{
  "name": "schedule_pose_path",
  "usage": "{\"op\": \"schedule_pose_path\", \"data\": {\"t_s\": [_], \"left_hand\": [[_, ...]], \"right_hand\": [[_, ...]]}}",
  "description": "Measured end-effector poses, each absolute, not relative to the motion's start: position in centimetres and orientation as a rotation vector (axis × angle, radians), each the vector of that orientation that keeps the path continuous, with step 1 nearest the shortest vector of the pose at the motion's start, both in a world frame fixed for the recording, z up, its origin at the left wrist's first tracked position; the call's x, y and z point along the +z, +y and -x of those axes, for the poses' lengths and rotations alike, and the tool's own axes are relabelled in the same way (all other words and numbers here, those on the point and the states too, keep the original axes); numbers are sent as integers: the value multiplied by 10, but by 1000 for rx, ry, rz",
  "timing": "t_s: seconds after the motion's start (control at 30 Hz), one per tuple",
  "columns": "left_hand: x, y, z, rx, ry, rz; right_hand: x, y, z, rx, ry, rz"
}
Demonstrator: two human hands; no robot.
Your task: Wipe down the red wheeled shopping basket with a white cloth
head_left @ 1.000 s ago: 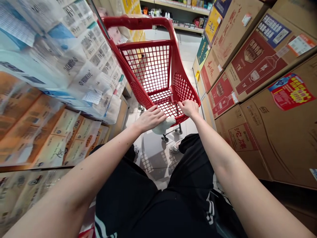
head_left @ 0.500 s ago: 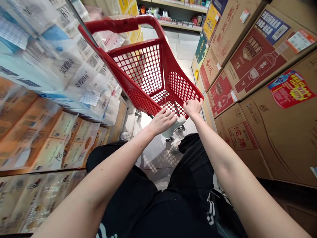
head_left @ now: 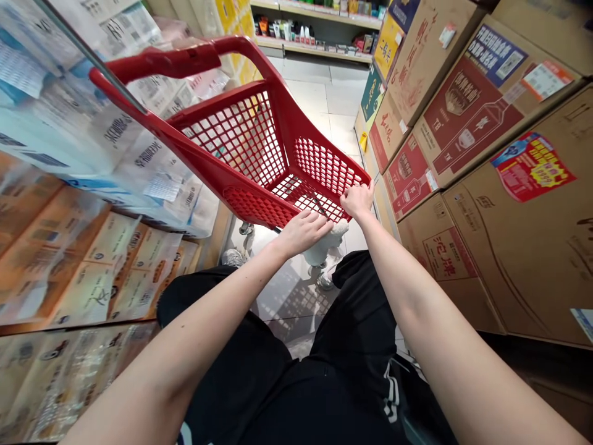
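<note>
A red plastic shopping cart (head_left: 259, 201) with a mesh basket stands tilted to the left in front of me. My right hand (head_left: 358, 199) is closed on the right part of its near rim. Beside it, my left hand (head_left: 306, 233) is curled over the same rim, its fingers close together and fingertips partly hidden. Below my left hand hangs a pale, fluffy-topped item (head_left: 324, 244), which I cannot identify. A curved red handle (head_left: 185, 60) rises at the cart's far left, and a metal pole (head_left: 92, 59) slants up from there.
Stacked cardboard boxes (head_left: 463, 228) line the right side. Plastic-wrapped packs (head_left: 152, 148) and orange packages (head_left: 92, 266) are piled on the left. A shelf (head_left: 319, 49) with small bottles and tubes crosses the far end of the tiled floor (head_left: 310, 102).
The cart has swung left and its handle end has come nearer, tilting further. Both hands stay on its rim, with only slight movement.
</note>
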State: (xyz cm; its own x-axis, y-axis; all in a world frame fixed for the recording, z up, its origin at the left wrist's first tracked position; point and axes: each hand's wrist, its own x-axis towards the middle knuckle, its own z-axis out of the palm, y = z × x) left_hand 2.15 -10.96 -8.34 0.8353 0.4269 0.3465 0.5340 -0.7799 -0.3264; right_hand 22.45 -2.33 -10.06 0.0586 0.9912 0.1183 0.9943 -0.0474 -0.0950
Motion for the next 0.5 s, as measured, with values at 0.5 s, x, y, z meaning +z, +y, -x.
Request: {"op": "schedule_pose_path", "data": {"t_s": [0.5], "left_hand": [[-76,-77,31,-350,-891,2605]], "right_hand": [[-96,-31,-216,-19,-2039,2256]]}}
